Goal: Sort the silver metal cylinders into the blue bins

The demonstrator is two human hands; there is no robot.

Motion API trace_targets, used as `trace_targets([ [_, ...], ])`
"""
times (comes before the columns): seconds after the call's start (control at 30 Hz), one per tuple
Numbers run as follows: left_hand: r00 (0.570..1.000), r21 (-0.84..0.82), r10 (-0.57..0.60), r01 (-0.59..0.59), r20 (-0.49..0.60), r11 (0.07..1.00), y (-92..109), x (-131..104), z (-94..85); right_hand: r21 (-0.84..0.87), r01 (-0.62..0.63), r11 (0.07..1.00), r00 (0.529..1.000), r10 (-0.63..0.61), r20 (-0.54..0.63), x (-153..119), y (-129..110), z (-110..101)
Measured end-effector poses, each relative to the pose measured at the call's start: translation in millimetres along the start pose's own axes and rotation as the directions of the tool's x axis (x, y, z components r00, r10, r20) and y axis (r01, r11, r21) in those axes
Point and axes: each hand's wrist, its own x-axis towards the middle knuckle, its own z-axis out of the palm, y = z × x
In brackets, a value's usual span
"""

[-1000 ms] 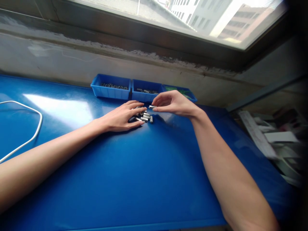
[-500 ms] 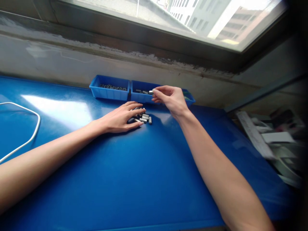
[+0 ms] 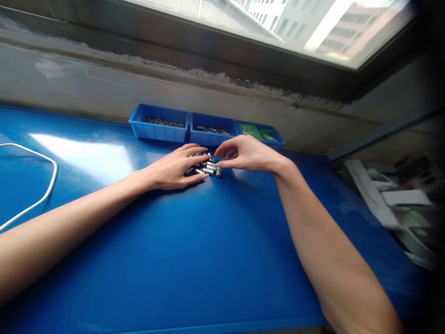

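A small pile of metal standoffs (image 3: pixel 209 167) lies on the blue tabletop (image 3: pixel 194 260). My left hand (image 3: pixel 179 167) rests palm down over the left part of the pile, fingers spread, and hides some pieces. From the right, my right hand (image 3: pixel 243 154) reaches to the pile's edge. Its thumb and fingers are apart, with nothing visible between them, and the thumb tip is close to the outermost standoffs. Behind the hands, the middle blue bin (image 3: pixel 211 136) holds more such standoffs.
The left blue bin (image 3: pixel 158 133) contains many small dark metal parts. Green packets (image 3: pixel 257 131) lie in the right bin. A white cable (image 3: pixel 54 178) curves across the table at left. Along the back run a wall and a window; blurred clutter (image 3: pixel 406 199) stands at right.
My right hand has come from the middle bin to the pile, and the standoff it pinched is gone from its fingers. My left hand has stayed over the pile.
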Motion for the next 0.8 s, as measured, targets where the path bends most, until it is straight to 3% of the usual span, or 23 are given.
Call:
trace_targets([
  [0.1,1.000,-0.001,-0.001,0.001,-0.006,1.000,-1,0,0.9,0.006,0.018,1.000,0.998,-0.018,0.055,5,3,9],
  [0.47,1.000,0.009,-0.004,0.004,-0.008,1.000,-1,0,1.2,-0.010,0.066,0.998,0.998,-0.066,0.008,6,4,18],
  [0.8,1.000,0.005,0.003,-0.003,-0.012,1.000,-2,0,0.1,0.144,0.085,0.986,0.995,-0.090,0.030,8,10,19],
])
